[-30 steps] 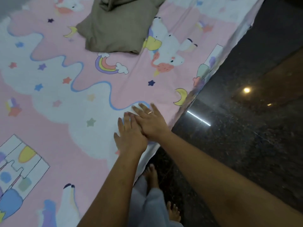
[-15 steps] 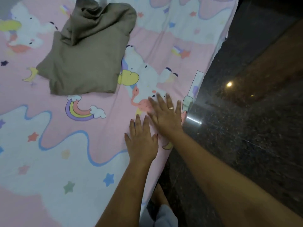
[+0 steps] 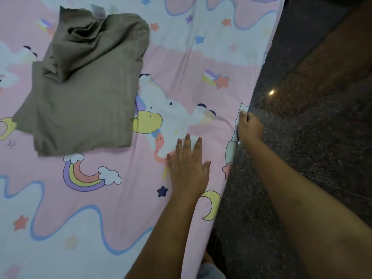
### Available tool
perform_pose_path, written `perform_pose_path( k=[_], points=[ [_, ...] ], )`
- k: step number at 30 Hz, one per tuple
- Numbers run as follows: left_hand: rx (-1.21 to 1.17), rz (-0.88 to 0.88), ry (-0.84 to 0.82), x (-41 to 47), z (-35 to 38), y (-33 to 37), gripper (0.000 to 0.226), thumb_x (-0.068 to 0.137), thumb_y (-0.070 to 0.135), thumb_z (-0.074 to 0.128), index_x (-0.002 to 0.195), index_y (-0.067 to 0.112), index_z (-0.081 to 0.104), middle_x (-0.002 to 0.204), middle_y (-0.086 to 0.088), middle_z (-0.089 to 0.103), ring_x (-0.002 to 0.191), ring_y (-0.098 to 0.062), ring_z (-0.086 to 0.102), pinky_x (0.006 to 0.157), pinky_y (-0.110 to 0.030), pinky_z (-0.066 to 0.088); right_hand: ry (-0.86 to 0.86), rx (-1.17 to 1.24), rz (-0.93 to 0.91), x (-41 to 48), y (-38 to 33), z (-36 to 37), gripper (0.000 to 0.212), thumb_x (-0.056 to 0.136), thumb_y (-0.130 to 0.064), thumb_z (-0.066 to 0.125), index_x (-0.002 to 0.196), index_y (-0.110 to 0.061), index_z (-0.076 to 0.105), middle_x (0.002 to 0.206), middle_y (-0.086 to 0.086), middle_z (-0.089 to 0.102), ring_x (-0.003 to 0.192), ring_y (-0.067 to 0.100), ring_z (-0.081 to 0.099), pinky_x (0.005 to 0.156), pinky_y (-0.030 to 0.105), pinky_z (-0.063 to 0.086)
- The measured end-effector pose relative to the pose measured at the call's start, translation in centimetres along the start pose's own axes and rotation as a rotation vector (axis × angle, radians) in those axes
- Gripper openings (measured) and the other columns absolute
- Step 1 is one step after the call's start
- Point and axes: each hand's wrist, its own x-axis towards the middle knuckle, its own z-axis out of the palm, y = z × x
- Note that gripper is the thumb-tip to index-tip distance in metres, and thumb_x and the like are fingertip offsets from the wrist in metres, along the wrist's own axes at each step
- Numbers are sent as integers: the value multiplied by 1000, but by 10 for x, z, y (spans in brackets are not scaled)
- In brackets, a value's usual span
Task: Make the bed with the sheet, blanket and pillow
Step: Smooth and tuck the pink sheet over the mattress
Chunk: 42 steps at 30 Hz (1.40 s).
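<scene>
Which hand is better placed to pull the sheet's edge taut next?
Right. The right hand grips the sheet at its edge by the floor; the left hand lies flat on top, away from the edge.

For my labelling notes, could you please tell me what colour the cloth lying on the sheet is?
The cloth is plain olive-grey, seen best in the head view.
</scene>
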Motion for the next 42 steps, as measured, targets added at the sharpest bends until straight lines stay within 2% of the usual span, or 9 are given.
perform_pose_path(
  k=[6,11,13,15,19,24,34,38,42],
  points=[
    [-11,72,-31,17,3,21,64,99,43,32,151,30,-1,159,-2,-11,146,-25,-11,117,-45,0,144,-40,106,-5,52,-16,40,102,-27,41,94,5,63,90,26,62,85,33,59,65,33,33],
    [13,115,-73,24,11,45,64,99,44,31,151,30,-4,159,-1,-13,146,-24,-13,115,-50,-1,-78,314,341,15,56,-1,28,100,-33,42,81,-17,54,99,16,63,89,27,57,82,38,46],
    [19,114,-64,29,12,51,64,99,44,32,151,30,-2,159,-1,-11,146,-24,-12,115,-51,0,-235,395,432,33,47,10,33,97,-44,43,98,-15,58,109,10,63,98,27,60,92,46,49],
    [10,99,-34,36,11,56,63,99,42,35,151,30,2,159,-2,-8,146,-24,-9,115,-52,1,-372,426,493,46,32,15,45,93,-50,46,115,-13,60,108,8,66,93,25,63,85,40,53],
    [25,47,-19,53,6,63,62,99,45,32,151,32,0,159,-1,-7,146,-24,-8,115,-52,4,-532,506,578,65,20,18,31,93,-46,52,90,-16,61,89,6,65,75,20,59,60,27,46],
    [17,41,24,83,6,85,61,96,52,18,151,33,-1,159,0,-6,146,-22,-7,115,-52,3,-518,541,635,84,30,26,54,91,-57,49,115,-10,61,114,10,65,97,26,63,83,36,52],
    [95,59,217,121,30,116,62,90,48,24,149,28,22,158,-5,17,145,-27,13,111,-56,8,-94,321,512,108,48,46,32,103,-16,32,118,4,53,121,20,58,110,33,57,78,27,41],
    [143,101,274,128,38,120,61,91,42,39,148,27,26,156,-6,22,144,-27,19,110,-58,12,34,211,497,110,71,50,30,100,-19,32,107,-4,57,105,15,62,95,30,61,82,34,49],
    [197,120,278,134,42,120,61,90,44,43,147,27,30,156,-6,25,143,-28,22,109,-58,16,-155,-116,349,110,83,43,28,100,-20,31,113,-9,54,112,16,61,99,32,60,85,36,49]
  ],
)
